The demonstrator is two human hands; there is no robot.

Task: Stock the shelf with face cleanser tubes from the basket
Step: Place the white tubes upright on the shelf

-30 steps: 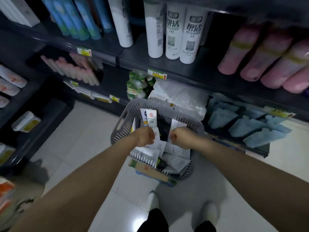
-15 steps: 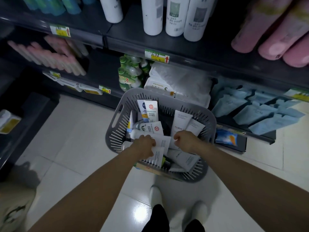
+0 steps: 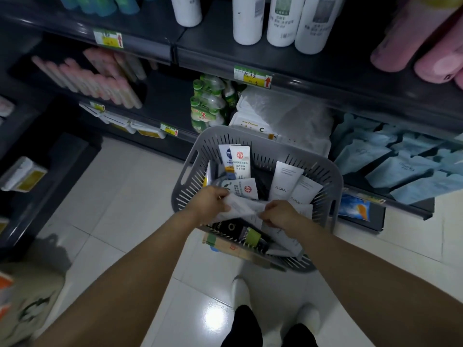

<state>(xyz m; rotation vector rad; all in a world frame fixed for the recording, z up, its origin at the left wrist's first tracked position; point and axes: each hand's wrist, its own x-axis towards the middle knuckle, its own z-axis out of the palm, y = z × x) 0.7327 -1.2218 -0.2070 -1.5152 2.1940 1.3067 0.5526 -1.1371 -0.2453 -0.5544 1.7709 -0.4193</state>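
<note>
A grey slotted basket [image 3: 333,181] stands on the floor in front of the shelving, full of face cleanser tubes. Several white tubes lean upright at its back, among them one with a red emblem [image 3: 240,162] and one marked FLORAL [image 3: 284,182]. Both hands are inside the basket. My left hand [image 3: 209,202] grips a bunch of white tubes [image 3: 241,206] at their left end. My right hand [image 3: 279,212] grips the same blurred bunch from the right. A black tube [image 3: 229,227] lies underneath.
Dark shelves [image 3: 250,62] rise behind the basket with white bottles [image 3: 248,18], pink tubes [image 3: 100,81], green bottles [image 3: 208,103] and pale blue pouches [image 3: 400,166]. A cardboard box [image 3: 225,245] lies under the basket. My white shoes [image 3: 240,291] stand on the tiled floor.
The view tilted down and drew closer to the basket. Both hands came together and lifted a bunch of white tubes, uncovering the black tube beneath.
</note>
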